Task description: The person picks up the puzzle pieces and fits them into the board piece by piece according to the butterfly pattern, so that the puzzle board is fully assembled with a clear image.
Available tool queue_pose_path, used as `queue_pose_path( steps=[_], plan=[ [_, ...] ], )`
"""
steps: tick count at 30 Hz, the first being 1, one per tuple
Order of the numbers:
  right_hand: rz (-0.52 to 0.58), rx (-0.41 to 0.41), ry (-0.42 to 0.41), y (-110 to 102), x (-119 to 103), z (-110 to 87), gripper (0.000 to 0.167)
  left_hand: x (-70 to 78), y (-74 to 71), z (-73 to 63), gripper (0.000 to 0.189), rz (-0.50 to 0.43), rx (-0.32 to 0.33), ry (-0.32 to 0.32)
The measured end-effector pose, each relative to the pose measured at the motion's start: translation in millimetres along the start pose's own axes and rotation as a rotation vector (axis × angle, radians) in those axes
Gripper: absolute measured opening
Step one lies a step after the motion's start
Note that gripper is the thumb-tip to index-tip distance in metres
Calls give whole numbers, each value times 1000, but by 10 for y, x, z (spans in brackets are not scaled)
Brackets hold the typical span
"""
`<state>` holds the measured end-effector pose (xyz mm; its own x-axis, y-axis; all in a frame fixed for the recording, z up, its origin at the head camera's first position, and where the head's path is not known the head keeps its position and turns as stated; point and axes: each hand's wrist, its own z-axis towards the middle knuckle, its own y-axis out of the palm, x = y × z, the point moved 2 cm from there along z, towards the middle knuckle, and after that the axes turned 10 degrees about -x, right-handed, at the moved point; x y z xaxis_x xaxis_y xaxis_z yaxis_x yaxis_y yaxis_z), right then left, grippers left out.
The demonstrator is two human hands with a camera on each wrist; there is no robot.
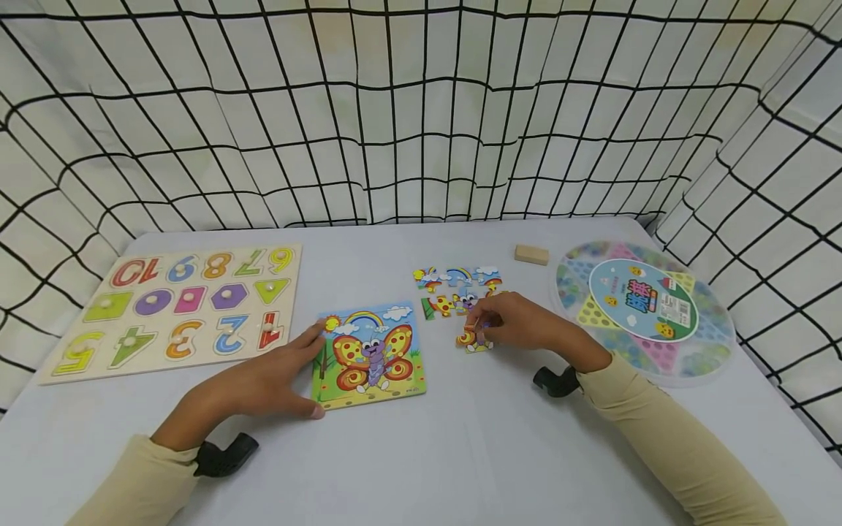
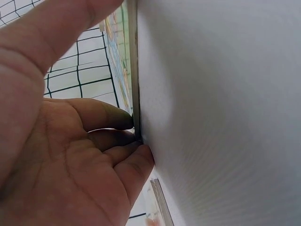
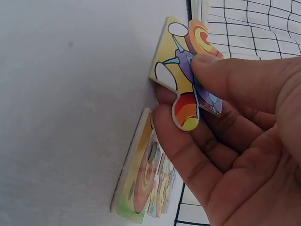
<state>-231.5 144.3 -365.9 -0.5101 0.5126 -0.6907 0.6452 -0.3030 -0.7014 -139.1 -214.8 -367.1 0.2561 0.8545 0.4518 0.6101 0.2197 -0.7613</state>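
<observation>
A square butterfly picture board (image 1: 371,358) lies flat in the middle of the table. My left hand (image 1: 266,380) rests at its left edge, thumb at the near corner and fingers along the far part; the left wrist view shows the fingertips against the board's thin side. To the right, my right hand (image 1: 520,321) pinches a jigsaw puzzle piece (image 3: 186,75) between thumb and fingers. White feet, a purple body and part of an orange swirl are printed on it. Beyond that hand lie several more puzzle pieces (image 1: 458,277) in rows, some partly hidden by the fingers.
A wooden number and shape board (image 1: 167,252) with knobbed pieces lies at the left. At the right is a round, clear-packed game board (image 1: 713,343) with a colourful label. A small wooden block (image 1: 531,254) sits near the back. Black netting (image 1: 424,109) over white cloth surrounds the table.
</observation>
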Motion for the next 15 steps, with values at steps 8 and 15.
queue_pose_path(
  steps=[8, 15],
  plan=[
    [77, -20, -17, 10, 32, 25, 14, 5, -17, -3, 109, 1, -1, 1],
    [26, 17, -2, 22, -17, 63, 24, -5, -5, 4, 110, -21, 0, 5]
  ],
)
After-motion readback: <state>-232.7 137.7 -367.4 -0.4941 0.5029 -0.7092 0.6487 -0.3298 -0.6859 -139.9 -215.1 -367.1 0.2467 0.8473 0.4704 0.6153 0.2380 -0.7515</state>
